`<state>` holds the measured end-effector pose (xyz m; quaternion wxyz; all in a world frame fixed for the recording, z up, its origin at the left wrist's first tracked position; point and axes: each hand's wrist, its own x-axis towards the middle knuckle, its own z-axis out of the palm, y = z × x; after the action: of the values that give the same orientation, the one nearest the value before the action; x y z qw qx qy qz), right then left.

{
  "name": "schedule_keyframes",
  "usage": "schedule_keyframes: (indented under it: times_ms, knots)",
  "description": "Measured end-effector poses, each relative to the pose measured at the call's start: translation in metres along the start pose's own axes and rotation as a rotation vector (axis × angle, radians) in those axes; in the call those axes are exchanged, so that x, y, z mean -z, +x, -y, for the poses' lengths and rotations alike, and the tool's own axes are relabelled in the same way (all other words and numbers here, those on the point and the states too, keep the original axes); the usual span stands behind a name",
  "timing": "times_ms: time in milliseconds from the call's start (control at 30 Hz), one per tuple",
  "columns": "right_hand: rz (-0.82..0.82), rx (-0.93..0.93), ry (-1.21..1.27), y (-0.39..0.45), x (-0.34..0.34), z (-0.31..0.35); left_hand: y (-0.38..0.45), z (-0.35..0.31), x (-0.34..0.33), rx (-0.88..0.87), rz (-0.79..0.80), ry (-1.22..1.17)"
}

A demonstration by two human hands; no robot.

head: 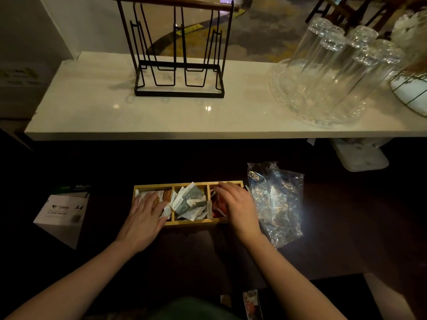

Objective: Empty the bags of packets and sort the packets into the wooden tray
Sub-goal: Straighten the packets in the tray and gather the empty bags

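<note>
Both hands (145,215) (235,204) hide outer tray (191,223) packets.

this looks like a drinks corner in an office or hospitality room, going by the white marble counter (161,116), upturned glasses (335,65) on a clear tray (300,112), black wire rack (180,54), box of a4 paper (62,213) and patterned carpet (265,31).

The wooden tray (187,224) has three compartments in a row and lies flat under both hands. Orange-and-white packets (161,197) sit beneath the left hand (144,218), teal-and-white packets (190,200) heap between the hands, and red packets (218,204) lie under the right hand (235,204). Crumpled clear plastic bags (276,202) lie just right of the right hand.
</note>
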<state>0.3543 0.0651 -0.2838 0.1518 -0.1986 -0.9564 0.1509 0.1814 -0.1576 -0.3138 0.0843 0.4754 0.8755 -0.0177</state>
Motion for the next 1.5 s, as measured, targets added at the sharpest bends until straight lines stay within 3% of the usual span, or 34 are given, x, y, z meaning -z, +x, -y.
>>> schedule_keyframes:
  times_ms: [133,233,467,533,633,700,767,833,900,1033,1133,1333,1500]
  knots:
    - [0.271,0.131,-0.278,0.003,-0.019,-0.005,-0.002,-0.001,0.008,0.027,-0.023,0.012]
    - [0.334,0.140,-0.336,0.005,-0.021,0.000,-0.001,-0.005,0.018,0.033,-0.082,0.028]
    - [0.383,0.083,0.045,0.011,-0.010,0.012,0.019,-0.068,0.022,-0.290,-0.116,0.000]
    - [0.339,0.082,0.070,0.009,-0.008,0.010,0.027,-0.078,0.017,-0.282,-0.071,0.015]
    - [0.049,0.032,0.049,0.009,0.002,-0.002,0.034,-0.079,0.012,-0.291,-0.024,0.058]
    - [-0.120,-0.132,0.016,0.010,0.009,-0.018,0.036,-0.076,0.008,-0.330,-0.050,0.062]
    - [-0.181,-0.357,-0.043,0.009,0.012,-0.038,0.038,-0.077,0.009,-0.324,-0.040,0.065]
    - [-0.086,-0.562,-0.100,0.007,0.013,-0.057,0.043,-0.084,0.012,-0.284,-0.026,0.063]
    - [0.128,-0.696,-0.089,0.002,0.009,-0.073,0.048,-0.090,0.014,-0.246,-0.002,0.048]
    - [0.350,-0.717,0.047,-0.008,-0.006,-0.087,0.055,-0.090,0.012,-0.231,0.041,-0.032]
    - [0.446,-0.665,-0.119,-0.014,-0.018,-0.085,0.050,-0.089,0.017,-0.231,0.063,-0.104]
    - [0.328,-0.533,-0.357,-0.009,-0.019,-0.089,0.032,-0.095,0.038,-0.206,-0.094,-0.159]
    - [0.176,-0.663,-0.096,-0.003,-0.004,-0.109,0.021,-0.105,0.049,-0.181,-0.149,-0.232]
